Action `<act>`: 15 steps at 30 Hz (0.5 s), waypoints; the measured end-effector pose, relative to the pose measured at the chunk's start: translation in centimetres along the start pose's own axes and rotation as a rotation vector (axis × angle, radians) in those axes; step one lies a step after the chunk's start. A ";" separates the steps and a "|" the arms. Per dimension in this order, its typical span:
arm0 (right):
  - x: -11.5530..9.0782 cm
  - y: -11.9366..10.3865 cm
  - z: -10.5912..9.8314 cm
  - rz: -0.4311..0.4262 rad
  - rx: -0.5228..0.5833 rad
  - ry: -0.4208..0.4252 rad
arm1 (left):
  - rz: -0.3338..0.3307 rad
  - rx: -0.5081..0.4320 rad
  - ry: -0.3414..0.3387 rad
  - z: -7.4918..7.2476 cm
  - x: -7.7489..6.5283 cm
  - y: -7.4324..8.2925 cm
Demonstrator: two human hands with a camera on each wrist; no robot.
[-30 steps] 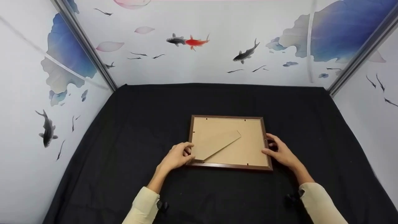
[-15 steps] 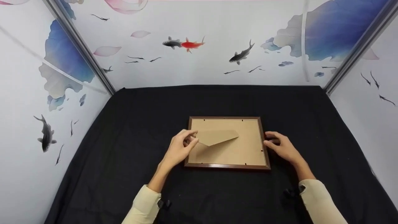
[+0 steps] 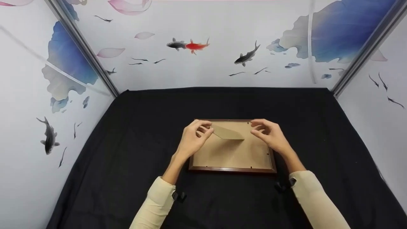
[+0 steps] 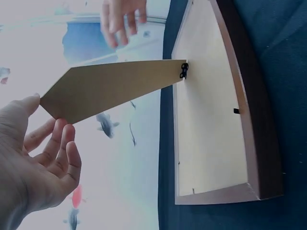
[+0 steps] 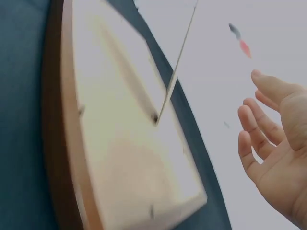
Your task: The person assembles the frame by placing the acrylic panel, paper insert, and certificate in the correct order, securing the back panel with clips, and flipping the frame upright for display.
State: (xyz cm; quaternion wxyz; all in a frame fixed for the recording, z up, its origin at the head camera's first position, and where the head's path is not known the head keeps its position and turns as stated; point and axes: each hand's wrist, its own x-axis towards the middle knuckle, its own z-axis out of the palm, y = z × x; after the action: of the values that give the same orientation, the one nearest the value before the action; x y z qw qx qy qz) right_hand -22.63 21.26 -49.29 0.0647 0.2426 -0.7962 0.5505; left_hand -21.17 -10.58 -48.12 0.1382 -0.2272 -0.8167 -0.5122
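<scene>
A picture frame [image 3: 232, 170] with a dark brown rim lies face down, its tan backing board [image 3: 235, 156] uppermost. From the board rises a flat easel stand [image 3: 227, 133], tilted up on a small black hinge [image 4: 184, 71]. My left hand [image 3: 193, 138] pinches the free end of this stand between thumb and fingers, clearest in the left wrist view. Above the frame's right part hovers my right hand [image 3: 270, 135], fingers loosely bent and apart from the stand, with nothing in it. The frame's front is hidden.
Black cloth [image 3: 143, 127] covers the table under and around the frame. White printed panels [image 3: 206, 70] with fish and leaf pictures stand on the left, back and right. Grey metal posts [image 3: 92, 57] mark the corners. Small black tabs [image 4: 236, 110] sit along the frame's inner edge.
My left hand has lifted the easel stand from lying flat on the board to a raised tilt. My right hand has left the frame's right edge and moved up and inward over the board.
</scene>
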 end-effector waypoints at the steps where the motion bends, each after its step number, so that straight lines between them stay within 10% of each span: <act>1: 0.4 -0.3 0.3 -0.013 0.018 -0.007 | 0.011 0.002 0.004 0.1 0.2 0.1; 15: 1.3 -0.5 2.2 -0.014 0.112 -0.064 | 0.041 0.093 0.020 0.6 2.3 1.5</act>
State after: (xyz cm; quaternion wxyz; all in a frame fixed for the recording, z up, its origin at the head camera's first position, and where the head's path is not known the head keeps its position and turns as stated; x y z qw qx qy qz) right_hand -23.19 18.72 -49.24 0.0295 0.2689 -0.7640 0.5858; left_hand -22.40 -8.93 -46.15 0.1671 -0.2320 -0.8335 -0.4728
